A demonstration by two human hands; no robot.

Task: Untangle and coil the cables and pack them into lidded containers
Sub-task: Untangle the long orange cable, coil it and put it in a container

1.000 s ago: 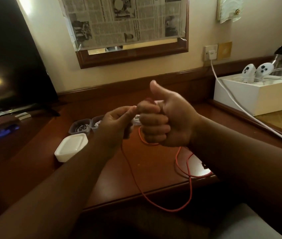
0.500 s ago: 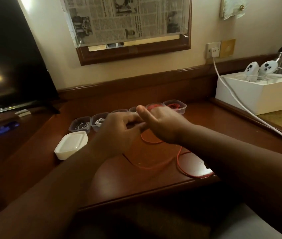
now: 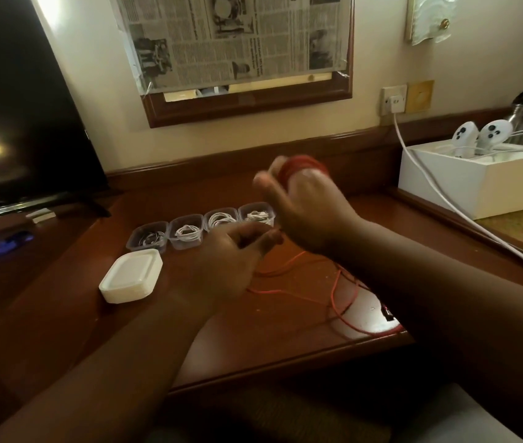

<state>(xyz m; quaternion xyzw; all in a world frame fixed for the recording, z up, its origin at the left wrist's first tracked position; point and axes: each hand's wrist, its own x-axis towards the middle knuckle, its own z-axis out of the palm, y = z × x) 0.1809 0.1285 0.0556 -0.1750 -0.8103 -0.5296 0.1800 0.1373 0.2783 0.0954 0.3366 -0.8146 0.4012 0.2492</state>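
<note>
Nearest the camera, loose loops of the red cable (image 3: 338,294) are lying slack on the desk (image 3: 62,314) by its front edge, probably left free there so they can feed upward without snagging. Just beyond them, the left hand (image 3: 222,266) is hovering low over the desk with its fingers curled toward the thumb; it appears to be pinching the strand to guide it and keep it taut, though the blur makes the contact hard to confirm. To its left, a white lidded box (image 3: 130,276) is sitting closed, near the working area.

Above and behind the left hand, the right hand (image 3: 305,206) is raised, serving as a spool: the coil (image 3: 301,164) of red cable is wrapping around its fingers, which are bent and holding the turns in place. Motion blur is hiding the exact finger positions.

Farther back, four clear tubs (image 3: 202,227) are standing in a row, each already holding a coiled white cable, lids off. Judging by this, the red cable is only partly wound and not yet packed.
</note>
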